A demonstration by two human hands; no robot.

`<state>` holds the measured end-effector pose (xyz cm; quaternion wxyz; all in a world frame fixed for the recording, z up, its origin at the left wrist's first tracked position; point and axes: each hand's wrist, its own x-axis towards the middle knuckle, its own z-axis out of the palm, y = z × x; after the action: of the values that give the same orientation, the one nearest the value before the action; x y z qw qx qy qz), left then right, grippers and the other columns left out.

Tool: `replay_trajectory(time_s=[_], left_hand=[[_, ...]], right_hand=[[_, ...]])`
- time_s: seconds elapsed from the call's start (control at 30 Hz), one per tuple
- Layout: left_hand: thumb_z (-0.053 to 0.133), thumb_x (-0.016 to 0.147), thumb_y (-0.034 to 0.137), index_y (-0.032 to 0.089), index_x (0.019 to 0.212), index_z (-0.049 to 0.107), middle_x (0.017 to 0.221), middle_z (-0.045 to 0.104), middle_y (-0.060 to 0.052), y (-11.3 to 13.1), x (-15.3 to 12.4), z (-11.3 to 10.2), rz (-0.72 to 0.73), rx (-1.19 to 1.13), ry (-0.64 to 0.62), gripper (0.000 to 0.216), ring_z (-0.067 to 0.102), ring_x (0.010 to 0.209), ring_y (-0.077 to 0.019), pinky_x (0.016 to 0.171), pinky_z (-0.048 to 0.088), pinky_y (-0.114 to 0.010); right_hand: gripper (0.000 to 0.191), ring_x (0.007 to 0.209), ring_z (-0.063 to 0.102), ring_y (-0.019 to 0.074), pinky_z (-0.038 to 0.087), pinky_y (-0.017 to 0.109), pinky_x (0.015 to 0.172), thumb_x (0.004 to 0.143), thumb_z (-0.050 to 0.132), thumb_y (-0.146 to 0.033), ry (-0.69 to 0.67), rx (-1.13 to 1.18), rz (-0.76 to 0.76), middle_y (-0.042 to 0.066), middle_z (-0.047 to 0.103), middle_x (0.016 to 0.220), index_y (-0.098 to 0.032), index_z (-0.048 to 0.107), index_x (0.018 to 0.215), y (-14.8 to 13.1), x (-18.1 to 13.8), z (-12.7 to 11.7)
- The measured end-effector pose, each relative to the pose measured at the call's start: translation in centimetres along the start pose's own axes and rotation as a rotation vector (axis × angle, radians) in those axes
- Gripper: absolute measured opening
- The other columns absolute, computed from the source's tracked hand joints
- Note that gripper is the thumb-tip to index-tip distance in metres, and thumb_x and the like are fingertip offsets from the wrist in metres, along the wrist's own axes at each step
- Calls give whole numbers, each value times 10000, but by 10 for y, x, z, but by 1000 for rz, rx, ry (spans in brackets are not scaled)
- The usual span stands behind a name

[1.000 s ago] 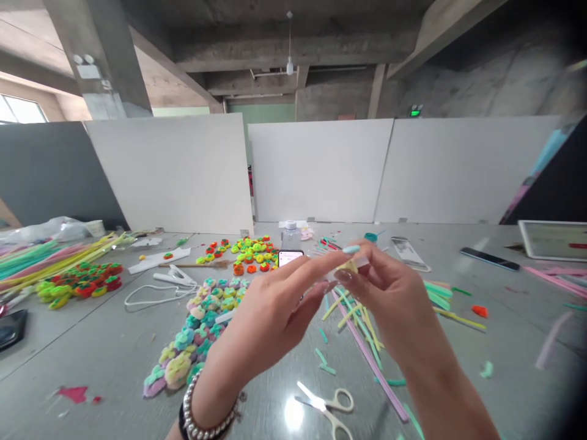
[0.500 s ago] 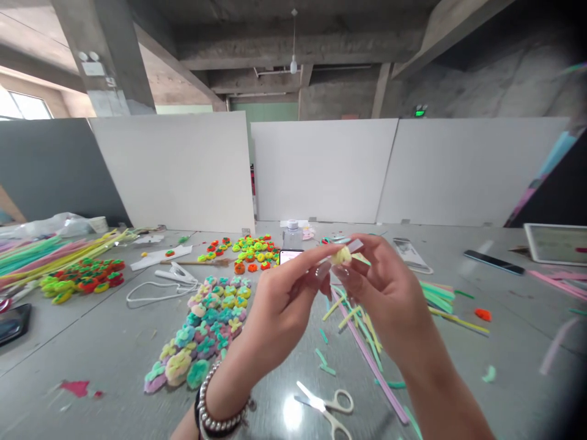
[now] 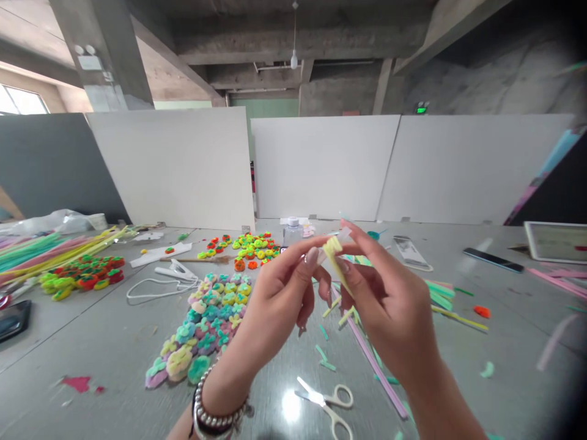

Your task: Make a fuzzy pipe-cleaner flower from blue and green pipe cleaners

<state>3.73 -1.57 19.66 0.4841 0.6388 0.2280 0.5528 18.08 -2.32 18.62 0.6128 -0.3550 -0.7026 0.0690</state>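
Both of my hands are raised above the grey table (image 3: 105, 354) and pinch one small pale yellow fuzzy pipe-cleaner piece (image 3: 334, 250) between them. My left hand (image 3: 282, 299) grips it with thumb and forefinger from the left; a beaded bracelet (image 3: 215, 415) is on that wrist. My right hand (image 3: 385, 305) holds it from the right, fingers closed around it. Below the hands lie loose pipe-cleaner lengths (image 3: 367, 348) in pink, yellow and green.
White-handled scissors (image 3: 325, 400) lie near the front edge. A patch of pastel fuzzy flowers (image 3: 206, 321) sits left of centre, brighter ones (image 3: 250, 247) behind and at the left (image 3: 80, 278). A white cable (image 3: 160, 284), a clear bottle (image 3: 292, 231), a phone (image 3: 493, 258) and a tablet (image 3: 557, 241) are also on the table.
The hands have drawn slightly nearer and turned the yellow piece, which now shows as a longer upright strip instead of a small bunched tuft. The view shifted a little.
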Motion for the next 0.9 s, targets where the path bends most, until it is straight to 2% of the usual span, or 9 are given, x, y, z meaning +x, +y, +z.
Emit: replay_trajectory(time_s=[0.13,0.27,0.43,0.63,0.9], left_hand=[[492,956,393,221,1172,618,602,524,53,1,0,0,-17,0,-7,304,373,344,-14,307,320,-102],[483,961,381,220,1192,605,596,534,54,5,-2,-1,-37,35,-13,307,370,343,-15,308,316,-99],[479,964,375,228,1207,595,609,552,56,10,-4,-1,-63,72,-27,306,367,340,-12,298,319,-87],[450,979,370,236,1222,572,580,548,64,9,-5,-3,-79,121,-82,303,366,341,-13,303,307,-76],[439,982,377,234,1233,551,597,553,64,8,-5,-3,-58,111,-53,310,355,336,-7,307,310,-80]], right_hand=[[584,597,609,106,525,251,522,906,531,-130,70,-186,-170,5,696,1010,-342,403,1434,3,0,1],[560,559,572,91,523,250,552,873,584,-97,150,-299,-295,-14,717,979,-327,493,1374,4,0,-1],[542,489,513,75,504,242,509,843,617,-91,170,-323,-344,-21,720,916,-295,534,1339,6,1,-3],[484,509,563,80,506,237,511,826,622,-67,202,-322,-371,-26,736,874,-299,610,1251,10,3,-3],[527,499,563,79,509,235,493,849,618,-98,98,-347,-428,6,738,930,-252,524,1344,8,6,-6]])
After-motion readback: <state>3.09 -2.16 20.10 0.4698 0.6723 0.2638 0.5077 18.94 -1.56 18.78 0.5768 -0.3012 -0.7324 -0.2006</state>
